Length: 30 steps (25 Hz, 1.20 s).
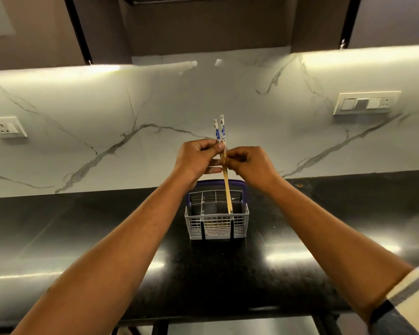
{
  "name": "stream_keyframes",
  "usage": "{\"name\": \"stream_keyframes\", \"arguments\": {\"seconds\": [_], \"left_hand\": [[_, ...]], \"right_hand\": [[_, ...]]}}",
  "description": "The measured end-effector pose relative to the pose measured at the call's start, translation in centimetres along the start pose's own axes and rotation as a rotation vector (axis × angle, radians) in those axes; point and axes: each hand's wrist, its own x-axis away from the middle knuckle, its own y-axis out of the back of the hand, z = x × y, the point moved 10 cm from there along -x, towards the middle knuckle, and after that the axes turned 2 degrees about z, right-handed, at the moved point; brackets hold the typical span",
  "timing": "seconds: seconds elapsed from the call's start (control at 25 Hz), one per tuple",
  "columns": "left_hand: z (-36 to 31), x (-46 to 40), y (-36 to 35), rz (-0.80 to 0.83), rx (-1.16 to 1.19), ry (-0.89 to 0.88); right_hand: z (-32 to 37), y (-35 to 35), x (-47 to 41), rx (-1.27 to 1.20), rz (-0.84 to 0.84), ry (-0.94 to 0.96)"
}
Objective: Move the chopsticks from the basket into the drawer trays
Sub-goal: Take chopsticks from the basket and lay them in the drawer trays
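Both the left hand (pixel 198 158) and right hand (pixel 246 163) pinch the chopsticks (pixel 224 165) above the basket (pixel 217 222), tips still inside; no drawer visible, transfer remains.

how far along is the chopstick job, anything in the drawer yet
Nothing shows as done: no drawer or tray is in view. In hand: both the left hand and right hand grip a pair of chopsticks, tips just above or inside the basket on the counter. Left: carrying them to the drawer trays; something pale may remain low in the basket, but it is unclear.
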Motion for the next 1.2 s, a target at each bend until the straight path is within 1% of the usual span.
{"name": "stream_keyframes", "arguments": {"seconds": [0.16, 0.28, 0.4, 0.52, 0.72, 0.84, 1.0, 1.08, 1.2], "left_hand": [[0.5, 3.3, -1.6, 0.062, 0.085, 0.077], [1.7, 6.4, -2.4, 0.09, 0.112, 0.143], [4.2, 10.1, -3.6, 0.194, 0.122, 0.219], [6.7, 12.8, -3.8, 0.246, 0.12, 0.264], [7.6, 14.5, -3.7, 0.201, 0.139, 0.234], [9.3, 16.3, -3.0, 0.129, 0.158, 0.244], [15.4, 21.2, -1.1, -0.017, 0.201, 0.354], [18.9, 24.0, -0.8, -0.013, 0.172, 0.408], [23.8, 27.9, -1.0, 0.005, 0.068, 0.509]], "right_hand": [[-0.3, 0.7, 3.4, -0.064, 0.069, -0.063], [-0.6, 0.3, 6.0, -0.186, 0.145, -0.12], [-1.9, -0.4, 8.4, -0.31, 0.164, -0.202], [-3.8, -2.0, 10.9, -0.299, 0.227, -0.272], [-4.6, -2.9, 13.0, -0.345, 0.238, -0.32], [-5.8, -3.1, 14.9, -0.369, 0.229, -0.336], [-11.1, -3.4, 20.2, -0.354, 0.207, -0.484], [-14.1, -3.9, 23.9, -0.331, 0.227, -0.579], [-17.5, -5.2, 28.9, -0.275, 0.255, -0.686]]}}
